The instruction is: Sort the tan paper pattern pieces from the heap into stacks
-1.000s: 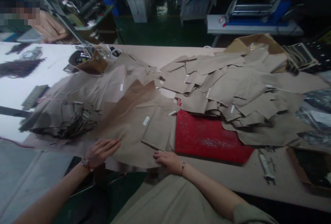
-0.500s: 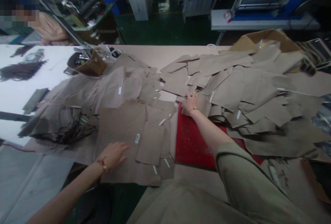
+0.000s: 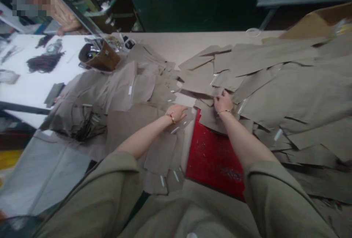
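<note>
My right hand [image 3: 223,103] is closed on the edge of a grey-brown fabric piece [image 3: 198,78], whose near edge is lifted a little. Just under that hand, another cut fabric piece [image 3: 210,118] overlaps the far end of a red board [image 3: 213,153]. My left hand [image 3: 177,112] reaches over the stacked fabric panels [image 3: 161,150] on the left, its fingers stretched out toward the right and holding nothing I can see. White labels [image 3: 162,181] show on several of these panels.
Piles of cut fabric [image 3: 297,84] cover the right side, with a cardboard box [image 3: 308,23] behind. At the back left stands a brown tool container [image 3: 104,56]. A bundle of dark cords [image 3: 45,62] lies on the white table [image 3: 74,51]. Another person's arm [image 3: 66,16] rests beyond it.
My left hand has moved forward and right, from the near panels to their far edge. My right hand has shifted right and taken hold of a fabric piece. The view has tilted down.
</note>
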`<move>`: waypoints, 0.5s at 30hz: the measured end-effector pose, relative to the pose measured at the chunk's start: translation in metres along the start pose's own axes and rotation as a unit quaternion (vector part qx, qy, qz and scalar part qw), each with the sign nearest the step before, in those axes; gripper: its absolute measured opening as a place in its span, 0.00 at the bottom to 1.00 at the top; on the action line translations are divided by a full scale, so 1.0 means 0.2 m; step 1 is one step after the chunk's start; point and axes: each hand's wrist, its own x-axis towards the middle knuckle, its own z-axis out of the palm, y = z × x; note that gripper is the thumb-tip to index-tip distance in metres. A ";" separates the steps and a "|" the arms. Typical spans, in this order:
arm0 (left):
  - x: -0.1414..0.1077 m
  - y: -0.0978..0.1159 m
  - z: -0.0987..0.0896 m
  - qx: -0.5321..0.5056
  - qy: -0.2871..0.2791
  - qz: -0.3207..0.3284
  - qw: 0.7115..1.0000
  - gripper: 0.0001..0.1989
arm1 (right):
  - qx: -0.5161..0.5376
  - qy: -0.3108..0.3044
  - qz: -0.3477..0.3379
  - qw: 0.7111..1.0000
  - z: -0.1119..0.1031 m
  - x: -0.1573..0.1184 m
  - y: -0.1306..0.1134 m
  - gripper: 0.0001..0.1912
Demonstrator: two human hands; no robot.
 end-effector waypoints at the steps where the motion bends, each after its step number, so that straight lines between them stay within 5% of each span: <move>1: 0.04 -0.05 0.00 0.005 0.013 -0.009 1.000 0.21 | 0.004 0.011 0.005 1.000 0.01 0.03 -0.02 0.07; 4: 0.07 -0.17 -0.05 0.035 0.094 0.010 0.995 0.27 | -0.016 0.065 -0.066 0.996 0.02 0.05 -0.13 0.09; 8: 0.02 -0.14 -0.19 0.076 0.225 0.051 0.970 0.45 | -0.031 0.095 -0.278 0.955 -0.12 -0.16 -0.36 0.15; 15: -0.20 -0.04 -0.60 0.113 0.252 0.236 0.932 0.30 | 0.043 0.045 -0.492 0.868 -0.50 -0.81 -0.60 0.08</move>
